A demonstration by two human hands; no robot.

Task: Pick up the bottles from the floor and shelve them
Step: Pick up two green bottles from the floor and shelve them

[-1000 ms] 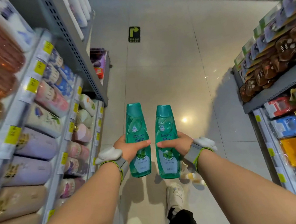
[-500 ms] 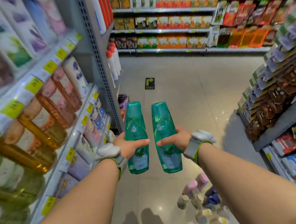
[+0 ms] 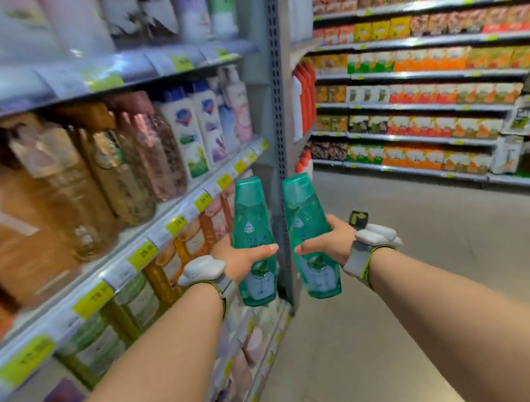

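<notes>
A shop aisle with a pale tiled floor [image 3: 435, 279] runs ahead, shelving on the left and across the far right. The left shelf [image 3: 172, 226] carries a row of amber and pink bottles [image 3: 111, 167] and white bottles [image 3: 193, 129] behind yellow price tags [image 3: 142, 254], with more blurred goods above and below. A grey perforated post [image 3: 277, 98] ends this shelving, and red and white bottles [image 3: 306, 101] stand just past it. The far shelves [image 3: 430, 111] hold rows of orange, green and red packs. A black floor sign with a green arrow [image 3: 359, 218] lies on the floor just beyond the right hand. Both arms reach forward at mid-frame, each wrist wearing a grey band with a white device [image 3: 202, 269]. The left hand [image 3: 244, 259] grips a green bottle [image 3: 253, 236] round its middle, thumb across the front label, the bottle upright with its cap on top, held in the air just beside the left shelf's edge. The right hand [image 3: 328, 243] grips a second green bottle [image 3: 309, 225] the same way, upright and leaning slightly left at the cap. The two bottles are side by side, near each other but not touching, in front of the grey post.
</notes>
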